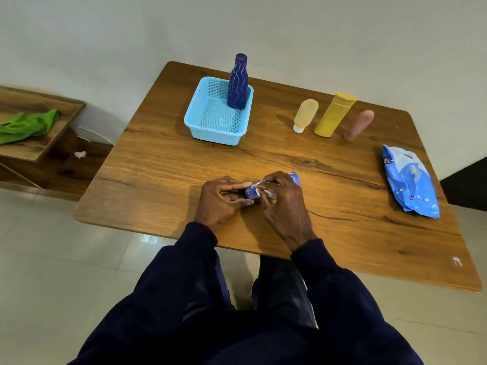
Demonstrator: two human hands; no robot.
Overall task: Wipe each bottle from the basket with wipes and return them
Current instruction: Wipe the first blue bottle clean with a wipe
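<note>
Over the table's near middle, both hands hold a small blue-violet bottle (251,193). My left hand (222,200) grips one end of it. My right hand (283,198) presses a white wipe (259,191) against the bottle, fingers curled over both. A light blue mesh basket (203,119) sits at the back centre with a tall dark blue wavy-patterned bottle (238,83) standing upright in its far right corner. To the right stand a pale orange tube (305,115), a yellow bottle (334,114) and a pink bottle (359,125). A blue wipes pack (409,180) lies at the right edge.
The wooden table (163,164) has bare surface to the left of my hands and between me and the basket. A low wooden shelf (31,146) with a green cloth (27,126) stands to the left, with a crumpled white tissue (79,154) beside it.
</note>
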